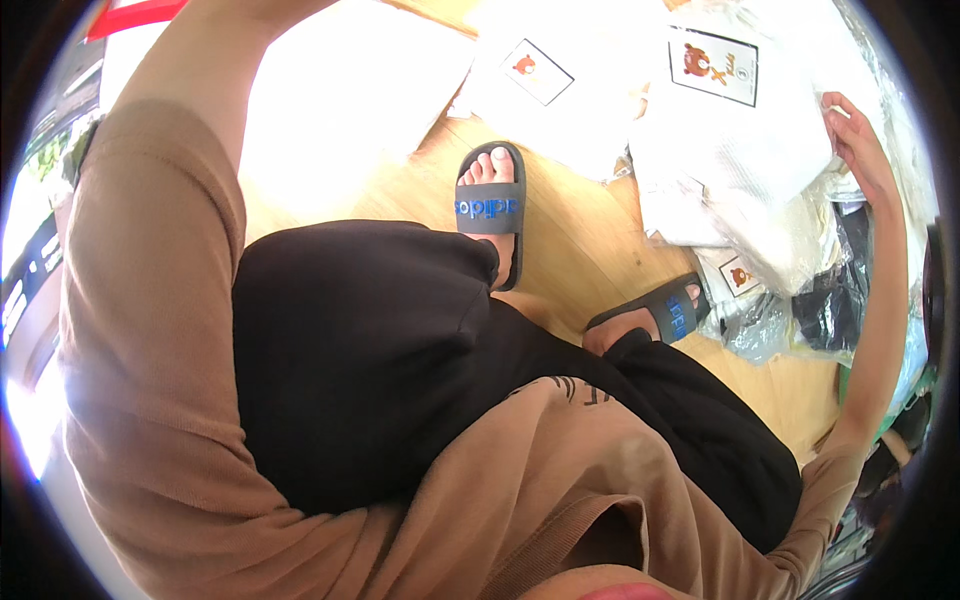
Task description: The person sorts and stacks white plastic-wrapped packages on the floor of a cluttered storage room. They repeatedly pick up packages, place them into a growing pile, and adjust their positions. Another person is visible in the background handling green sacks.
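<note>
At the right, my right hand (855, 139) has its fingertips pinched on the edge of a white garment in a clear plastic bag (712, 142), which carries a bear picture card. My left arm reaches up past the top edge, so my left hand is out of view. Another bagged white item (577, 105) with a similar bear card lies on the wooden floor beside it. Left of that is a large, overexposed white surface (352, 82); what it is cannot be told.
My feet, in dark slides (487, 210), rest on the wooden floor (577, 247). More clear bags, some with dark clothing (829, 307), are heaped beside my right foot. A bear card (739, 275) shows among them. Something red (135, 16) edges the top left.
</note>
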`<state>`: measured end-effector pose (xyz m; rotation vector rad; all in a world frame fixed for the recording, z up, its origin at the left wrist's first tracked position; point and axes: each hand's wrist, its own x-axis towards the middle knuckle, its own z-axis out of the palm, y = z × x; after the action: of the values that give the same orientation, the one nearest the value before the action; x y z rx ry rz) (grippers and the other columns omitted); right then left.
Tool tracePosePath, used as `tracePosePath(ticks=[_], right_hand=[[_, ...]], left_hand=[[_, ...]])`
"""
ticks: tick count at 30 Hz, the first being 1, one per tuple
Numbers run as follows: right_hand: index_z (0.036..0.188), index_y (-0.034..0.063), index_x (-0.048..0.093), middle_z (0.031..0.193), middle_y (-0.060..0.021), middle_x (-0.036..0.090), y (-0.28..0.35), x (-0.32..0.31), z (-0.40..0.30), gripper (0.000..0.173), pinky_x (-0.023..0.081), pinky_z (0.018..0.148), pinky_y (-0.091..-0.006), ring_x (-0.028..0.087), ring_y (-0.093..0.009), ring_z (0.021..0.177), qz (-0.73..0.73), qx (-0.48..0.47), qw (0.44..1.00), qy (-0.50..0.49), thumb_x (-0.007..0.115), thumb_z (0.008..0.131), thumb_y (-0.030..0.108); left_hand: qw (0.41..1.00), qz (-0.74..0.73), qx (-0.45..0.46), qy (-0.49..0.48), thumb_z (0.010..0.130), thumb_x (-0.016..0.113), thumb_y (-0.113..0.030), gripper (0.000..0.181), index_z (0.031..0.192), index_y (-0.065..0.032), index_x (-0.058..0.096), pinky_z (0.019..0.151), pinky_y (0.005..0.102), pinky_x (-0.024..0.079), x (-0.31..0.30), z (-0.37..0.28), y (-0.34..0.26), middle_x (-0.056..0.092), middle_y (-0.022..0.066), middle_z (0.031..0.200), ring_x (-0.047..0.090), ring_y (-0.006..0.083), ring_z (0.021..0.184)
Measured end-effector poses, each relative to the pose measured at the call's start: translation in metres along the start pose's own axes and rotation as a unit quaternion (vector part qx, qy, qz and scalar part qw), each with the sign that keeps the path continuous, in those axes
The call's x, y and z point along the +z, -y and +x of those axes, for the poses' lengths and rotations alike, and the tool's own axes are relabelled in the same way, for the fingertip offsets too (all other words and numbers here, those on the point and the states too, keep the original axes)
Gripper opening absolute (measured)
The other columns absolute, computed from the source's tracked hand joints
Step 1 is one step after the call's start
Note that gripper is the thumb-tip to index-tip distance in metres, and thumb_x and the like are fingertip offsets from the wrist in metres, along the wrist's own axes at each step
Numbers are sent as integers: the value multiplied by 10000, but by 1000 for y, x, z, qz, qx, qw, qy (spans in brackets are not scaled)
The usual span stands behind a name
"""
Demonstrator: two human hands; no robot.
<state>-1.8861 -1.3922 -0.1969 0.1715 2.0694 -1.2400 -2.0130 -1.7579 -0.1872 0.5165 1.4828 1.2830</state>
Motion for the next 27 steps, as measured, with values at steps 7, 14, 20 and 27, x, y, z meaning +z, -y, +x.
tracePosePath(ticks=[7,14,20,27], right_hand=[[1364,116,478,831,112,540,-11,-13,-11,450,331,558,-105,426,59,665,186,-38,981,-35,592,950,251],[1442,91,388,808,109,545,7,10,-31,498,217,342,-99,347,68,488,231,29,972,16,530,969,160],[1426,110,403,686,91,424,11,6,-30,443,172,341,-159,240,13,440,73,87,992,61,432,986,150],[1368,85,445,873,31,611,1,34,-12,397,435,565,-250,502,-96,640,-290,-67,954,40,476,981,168]], left_hand=[[988,145,15,-45,821,740,-369,418,1009,-20,610,703,379,495,26,-9,5,607,72,847,575,221,764],[942,311,115,-39,718,809,-326,378,788,10,652,585,351,439,61,-27,-2,606,66,733,528,183,640],[895,443,-1,-44,782,743,-405,438,721,8,611,529,336,378,53,-30,-1,562,46,638,483,147,597],[880,455,107,-81,857,651,-483,557,1103,16,643,864,381,481,35,-21,44,652,183,1064,612,281,1007]])
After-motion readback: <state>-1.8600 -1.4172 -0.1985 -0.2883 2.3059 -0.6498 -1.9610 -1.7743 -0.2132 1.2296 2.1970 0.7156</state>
